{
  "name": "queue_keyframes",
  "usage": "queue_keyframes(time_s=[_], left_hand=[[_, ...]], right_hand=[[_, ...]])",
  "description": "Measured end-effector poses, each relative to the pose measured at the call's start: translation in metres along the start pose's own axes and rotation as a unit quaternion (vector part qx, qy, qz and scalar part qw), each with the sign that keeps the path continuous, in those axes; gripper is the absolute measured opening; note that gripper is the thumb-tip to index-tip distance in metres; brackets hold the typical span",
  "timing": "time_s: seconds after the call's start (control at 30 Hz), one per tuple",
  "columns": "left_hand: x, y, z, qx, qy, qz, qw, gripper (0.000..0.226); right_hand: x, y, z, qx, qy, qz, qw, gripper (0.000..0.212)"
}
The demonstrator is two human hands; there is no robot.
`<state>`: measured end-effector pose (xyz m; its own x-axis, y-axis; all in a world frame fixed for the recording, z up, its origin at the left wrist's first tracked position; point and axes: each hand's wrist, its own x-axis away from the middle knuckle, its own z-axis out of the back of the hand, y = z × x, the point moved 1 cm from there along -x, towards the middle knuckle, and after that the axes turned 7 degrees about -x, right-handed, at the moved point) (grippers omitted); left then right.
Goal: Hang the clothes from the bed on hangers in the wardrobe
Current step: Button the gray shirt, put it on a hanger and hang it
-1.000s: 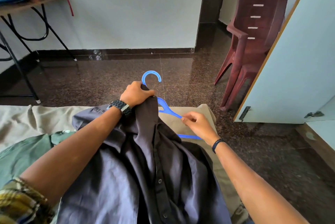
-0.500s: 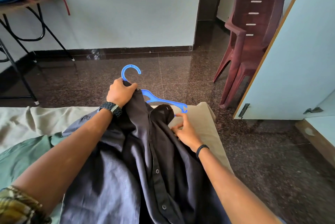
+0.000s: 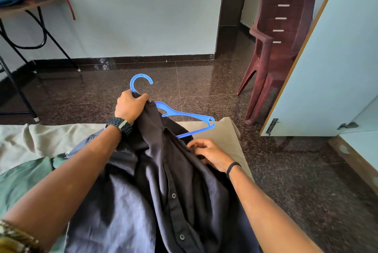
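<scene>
Shirt (image 3: 163, 191): left hand (image 3: 128, 107) grips collar and hanger (image 3: 184, 115); right hand (image 3: 210, 153) pinches shoulder. Risk: bare hanger arm slips out.

A dark charcoal button-front shirt (image 3: 159, 195) lies spread over the bed (image 3: 24, 140), its collar end lifted and bunched at the neck of a blue plastic hanger (image 3: 184, 116), its placket and buttons running down the middle. The hanger is partly inside the shirt: its round hook (image 3: 140, 81) sticks up clear of the collar, and its right arm, with a notched tip, juts out bare to the right above the beige sheet. A green garment (image 3: 22, 181) lies flat on the bed just left of the shirt.
</scene>
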<state>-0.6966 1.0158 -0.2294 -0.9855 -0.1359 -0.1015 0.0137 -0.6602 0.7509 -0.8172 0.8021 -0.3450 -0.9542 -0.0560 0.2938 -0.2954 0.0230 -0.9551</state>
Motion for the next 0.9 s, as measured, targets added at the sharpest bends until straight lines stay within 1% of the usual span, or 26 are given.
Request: queue_keyframes(time_s=[0.07, 0.1, 0.13, 0.23, 0.33, 0.43, 0.53, 0.57, 0.67, 0.73, 0.83, 0.9], left_hand=[[0.000, 0.001, 0.001, -0.004, 0.001, -0.003, 1.000, 0.022], [0.001, 0.002, 0.001, -0.012, -0.003, -0.006, 1.000, 0.024], [0.003, 0.002, 0.000, -0.025, -0.006, -0.009, 1.000, 0.025], [0.010, 0.003, -0.001, -0.074, -0.012, -0.020, 0.997, 0.026], [0.015, -0.002, -0.003, -0.104, -0.016, -0.029, 0.994, 0.026], [0.019, -0.007, -0.006, -0.085, -0.031, -0.049, 0.995, 0.032], [0.022, -0.006, -0.006, -0.062, -0.028, -0.066, 0.996, 0.030], [0.023, -0.005, -0.004, -0.057, -0.021, -0.066, 0.996, 0.029], [0.023, -0.007, 0.001, -0.036, -0.004, -0.064, 0.997, 0.029], [0.024, -0.007, 0.003, -0.017, 0.002, -0.057, 0.998, 0.029], [0.027, -0.003, 0.002, -0.006, 0.004, -0.052, 0.999, 0.029], [0.028, -0.002, 0.003, -0.003, 0.006, -0.055, 0.998, 0.029]], right_hand=[[0.003, 0.003, -0.001, 0.048, -0.035, -0.039, 0.997, 0.021], [0.003, 0.005, -0.001, 0.077, -0.034, -0.052, 0.995, 0.012], [0.002, 0.005, -0.001, 0.107, -0.022, -0.054, 0.993, 0.008], [-0.007, 0.006, 0.005, 0.158, 0.066, -0.024, 0.985, 0.022], [-0.012, 0.004, 0.020, 0.175, 0.151, 0.004, 0.973, 0.023], [-0.011, 0.002, 0.031, 0.206, 0.202, 0.012, 0.957, 0.026], [-0.009, 0.003, 0.027, 0.270, 0.249, 0.041, 0.929, 0.023], [-0.009, 0.005, 0.025, 0.278, 0.246, 0.046, 0.927, 0.023], [-0.010, 0.010, 0.021, 0.234, 0.203, 0.062, 0.949, 0.011], [-0.011, 0.011, 0.017, 0.218, 0.197, 0.054, 0.954, 0.017], [-0.016, 0.011, 0.016, 0.193, 0.189, 0.016, 0.963, 0.021], [-0.020, 0.011, 0.019, 0.147, 0.190, -0.005, 0.971, 0.023]])
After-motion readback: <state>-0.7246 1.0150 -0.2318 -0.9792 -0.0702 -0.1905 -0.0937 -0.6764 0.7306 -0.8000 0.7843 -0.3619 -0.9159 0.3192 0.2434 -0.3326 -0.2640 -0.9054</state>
